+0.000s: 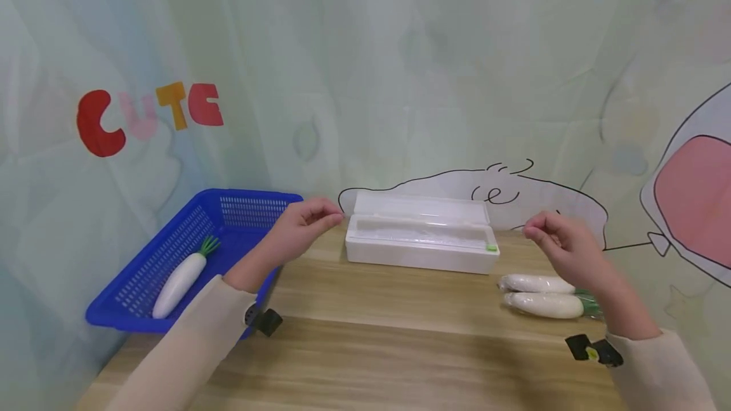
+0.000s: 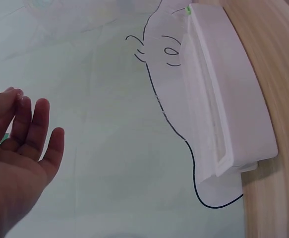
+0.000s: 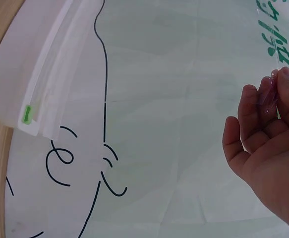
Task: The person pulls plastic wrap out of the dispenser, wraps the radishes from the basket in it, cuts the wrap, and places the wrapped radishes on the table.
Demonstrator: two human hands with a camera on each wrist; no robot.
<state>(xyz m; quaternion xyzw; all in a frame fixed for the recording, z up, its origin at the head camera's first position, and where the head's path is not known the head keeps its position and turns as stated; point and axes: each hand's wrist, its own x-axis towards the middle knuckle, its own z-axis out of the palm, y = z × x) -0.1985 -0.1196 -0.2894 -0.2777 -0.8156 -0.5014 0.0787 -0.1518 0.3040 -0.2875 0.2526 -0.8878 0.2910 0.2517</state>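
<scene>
Both hands are raised above the table on either side of a white cling film box (image 1: 422, 255), whose clear lid (image 1: 422, 208) stands up at the back. A green slider (image 1: 492, 248) sits at the box's right end. My right hand (image 1: 571, 249) pinches clear cling film (image 3: 269, 99) between thumb and fingers. My left hand (image 1: 299, 230) pinches too, with a shiny bit of film at its fingertips in the left wrist view. The film's span between the hands is too transparent to make out. Below the right hand lie two film-wrapped white radishes (image 1: 542, 305).
A blue basket (image 1: 228, 198) stands at the left, holding one white radish (image 1: 179, 284) with green tops. The left forearm reaches over its near side. Behind the wooden table (image 1: 388, 354) hangs a printed cloth (image 1: 365, 81).
</scene>
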